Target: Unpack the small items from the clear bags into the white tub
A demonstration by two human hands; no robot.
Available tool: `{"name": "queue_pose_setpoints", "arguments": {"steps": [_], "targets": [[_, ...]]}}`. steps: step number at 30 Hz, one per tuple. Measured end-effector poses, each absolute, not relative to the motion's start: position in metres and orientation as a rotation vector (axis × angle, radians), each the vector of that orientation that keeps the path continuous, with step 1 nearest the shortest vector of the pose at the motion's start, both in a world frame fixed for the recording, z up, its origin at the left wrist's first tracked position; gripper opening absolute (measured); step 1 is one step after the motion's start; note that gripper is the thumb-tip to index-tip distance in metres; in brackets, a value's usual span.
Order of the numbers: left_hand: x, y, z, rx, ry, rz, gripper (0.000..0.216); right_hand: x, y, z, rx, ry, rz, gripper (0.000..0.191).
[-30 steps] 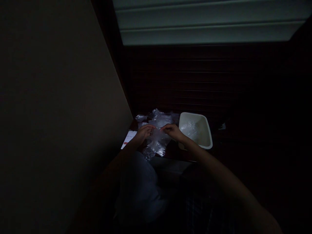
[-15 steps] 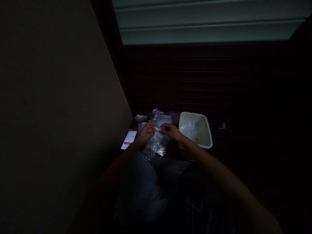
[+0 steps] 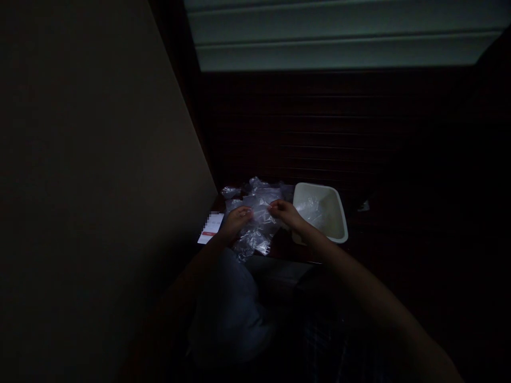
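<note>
Between my two hands a clear plastic bag (image 3: pixel 260 211) is stretched flat. My left hand (image 3: pixel 238 218) pinches its left edge, fingers closed. Its right edge is gripped between the thumb and fingers of my right hand (image 3: pixel 284 213). Beneath and around it lies a loose pile of crumpled clear plastic bags (image 3: pixel 255 240). Just right of my right hand stands a white plastic basin (image 3: pixel 340 213) with some clear plastic (image 3: pixel 310 208) inside. The scene is dim, so the fingertips are hard to make out.
A lit phone screen (image 3: pixel 211 227) lies left of the pile, by the wall (image 3: pixel 167 149). The dark table's front edge (image 3: pixel 295 259) runs just past my knee (image 3: pixel 227 298). Dark slatted panelling (image 3: pixel 319 127) rises behind. A small pale scrap (image 3: pixel 363 206) is right of the basin.
My hands have moved slightly apart, the right one a little rightward, and the bag between them is spread flatter. The basin and phone stay where they were.
</note>
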State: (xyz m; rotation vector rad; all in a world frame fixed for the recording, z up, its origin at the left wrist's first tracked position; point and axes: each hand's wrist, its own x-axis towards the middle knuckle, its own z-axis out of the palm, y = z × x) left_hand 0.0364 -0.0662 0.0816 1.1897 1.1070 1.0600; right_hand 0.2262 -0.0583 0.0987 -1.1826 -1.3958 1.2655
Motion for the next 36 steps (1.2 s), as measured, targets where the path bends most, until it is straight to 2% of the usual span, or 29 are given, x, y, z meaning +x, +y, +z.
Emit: {"name": "queue_pose_setpoints", "arguments": {"steps": [7,21,36], "targets": [[0.035,-0.065,0.074,1.151,1.112,1.064,0.039,0.221,-0.062,0.101,-1.202,-1.408,1.317,0.035],[0.040,-0.062,0.058,1.047,1.064,1.042,0.029,0.221,-0.060,0.088,-1.222,-1.385,1.298,0.035],[0.061,-0.059,0.070,1.054,1.001,0.997,0.030,0.238,-0.063,0.107,-1.335,-1.381,1.199,0.035]]}}
